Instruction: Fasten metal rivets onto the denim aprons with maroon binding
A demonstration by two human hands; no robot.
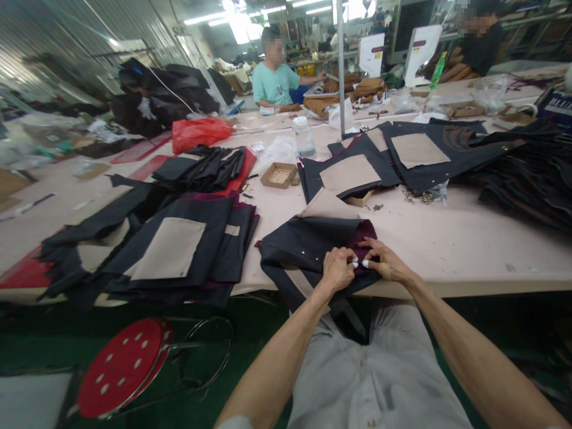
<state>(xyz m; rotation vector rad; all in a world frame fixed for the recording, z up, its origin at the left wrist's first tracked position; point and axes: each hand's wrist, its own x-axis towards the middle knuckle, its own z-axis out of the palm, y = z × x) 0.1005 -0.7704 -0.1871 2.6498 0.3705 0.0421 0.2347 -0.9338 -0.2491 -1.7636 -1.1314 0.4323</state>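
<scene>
Charcoal cloth (286,238): one, in two hands (339,268) (386,261).

The cloth (286,238) was dark grey, with a maroon underside (367,231) showing at one turned-up side, a beige strip (298,281) and small brass-coloured studs (304,252). It lay folded and rumpled at the table (447,250) edge, partly hanging over.

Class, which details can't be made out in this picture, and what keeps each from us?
All in the head view:
- What the left hand and right hand have at their white fingertips on the cloth: too small, partly covered by fingers.
- The exact shape of the pieces in the open box: too small.
- The dark pile's far end: cut off by the right edge.
</scene>
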